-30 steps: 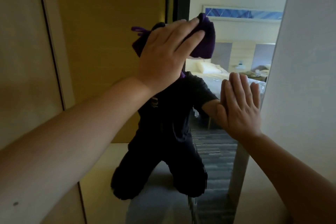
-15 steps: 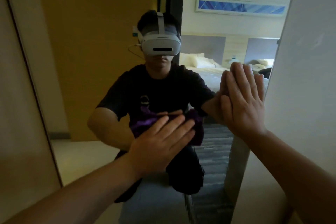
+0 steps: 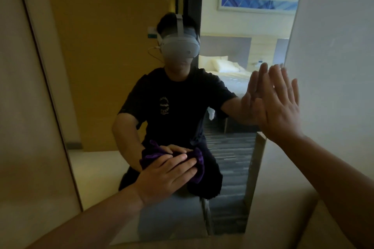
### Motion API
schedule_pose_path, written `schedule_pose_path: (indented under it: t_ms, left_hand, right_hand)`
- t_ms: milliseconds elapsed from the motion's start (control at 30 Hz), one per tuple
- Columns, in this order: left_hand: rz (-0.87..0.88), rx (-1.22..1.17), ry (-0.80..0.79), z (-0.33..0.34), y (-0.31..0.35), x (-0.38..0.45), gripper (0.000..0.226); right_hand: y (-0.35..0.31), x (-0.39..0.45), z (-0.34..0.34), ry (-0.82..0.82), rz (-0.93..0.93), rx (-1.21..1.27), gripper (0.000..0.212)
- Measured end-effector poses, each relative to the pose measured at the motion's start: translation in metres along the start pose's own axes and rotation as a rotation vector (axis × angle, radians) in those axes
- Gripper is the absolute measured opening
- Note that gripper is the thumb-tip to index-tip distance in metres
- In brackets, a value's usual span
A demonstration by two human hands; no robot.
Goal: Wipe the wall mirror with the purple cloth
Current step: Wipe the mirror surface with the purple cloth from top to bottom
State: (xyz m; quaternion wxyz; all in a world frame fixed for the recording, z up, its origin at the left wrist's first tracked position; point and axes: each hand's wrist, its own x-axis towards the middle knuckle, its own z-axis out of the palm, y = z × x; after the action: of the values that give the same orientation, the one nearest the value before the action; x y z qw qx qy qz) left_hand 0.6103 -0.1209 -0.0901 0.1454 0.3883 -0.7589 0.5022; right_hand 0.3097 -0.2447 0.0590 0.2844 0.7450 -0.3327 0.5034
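Observation:
The wall mirror (image 3: 113, 66) fills the middle of the view, from a dark left frame edge to the pale wall on the right. My left hand (image 3: 168, 176) lies flat with straight fingers on the bunched purple cloth (image 3: 197, 164), pressing it against the lower part of the glass. My right hand (image 3: 279, 105) is spread flat, fingers up, against the mirror's right edge. The reflection shows a kneeling person in a dark shirt and both hands mirrored.
A pale wall (image 3: 334, 56) stands right of the mirror. A beige panel (image 3: 24, 107) lies left of the frame. The floor (image 3: 273, 228) meets the mirror's bottom edge just below my left hand. Reflected in the glass are a bed (image 3: 222, 66) and striped carpet (image 3: 228, 159).
My left hand has slid the purple cloth down the glass, from the upper part to the lower part. My right hand has stayed flat at the mirror's right edge.

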Motion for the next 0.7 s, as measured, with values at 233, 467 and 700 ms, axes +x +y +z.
schedule_pose_path:
  t_ms: [233, 467, 700]
  left_hand:
    - [-0.177, -0.053, 0.315, -0.051, -0.071, 0.129, 0.033]
    - [-0.299, 0.159, 0.365, -0.088, -0.138, 0.278, 0.041]
    - [-0.134, 0.14, 0.251, -0.048, -0.065, 0.211, 0.046]
  right_hand:
    - [0.024, -0.005, 0.011, -0.11, -0.004, -0.029, 0.057]
    - [0.031, -0.005, 0.016, -0.057, -0.067, -0.012, 0.056]
    - [0.035, -0.004, 0.019, 0.063, -0.092, 0.083, 0.052]
